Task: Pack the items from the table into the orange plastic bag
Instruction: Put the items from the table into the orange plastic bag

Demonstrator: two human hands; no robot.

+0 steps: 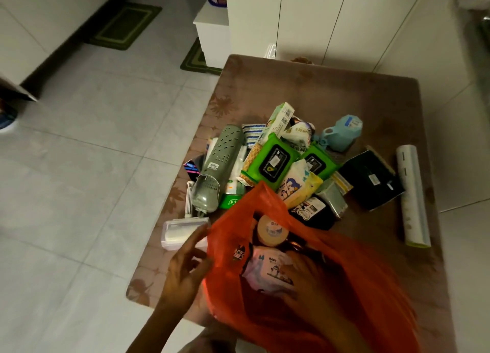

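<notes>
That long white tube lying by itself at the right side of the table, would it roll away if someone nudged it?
Probably, if pushed sideways: the long white tube is round, lies flat on the brown patterned table, and nothing touches it. It looks stiff, so it should lift without sagging. Its weight cannot be judged from here.

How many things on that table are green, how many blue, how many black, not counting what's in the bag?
Green: 4, two wipe packs, a grey-green perforated case, a green-ended tube
Blue: 1, a pale blue cup
Black: 2, a box, a pouch
Total: 7
Others in the pile are other colours or partly hidden.
</notes>
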